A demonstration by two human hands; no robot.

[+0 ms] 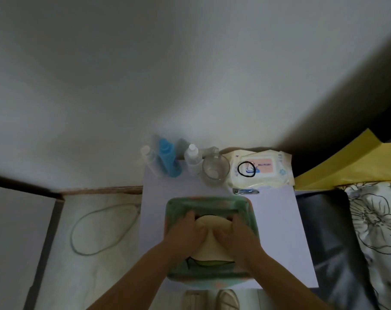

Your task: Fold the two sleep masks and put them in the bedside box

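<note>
- Cream sleep mask (213,222) down inside the green bedside box (252,222), roughly central, lying straight ahead of both wrists.
- Left hand (185,231) pressed on the mask's left half, right hand (236,233) on its right half; fingers bent over the cream fabric, thumbs nearly meeting at the middle.
- Both hands closed down on the mask, one per end; neither nearer than the other.
- Long axis of the mask apparently left to right, across the box; far edge curved, near part hidden under the palms.
- Only one mask discernible; second one either beneath or out of sight, impossible to say.
- Box on the white bench (279,231), well apart from the wipes pack (260,170), glass jar (215,170) and blue bottle (167,159) at the back edge.
- Likely next: release and lift straight up, clear of the box walls, without dragging the fold open.
</note>
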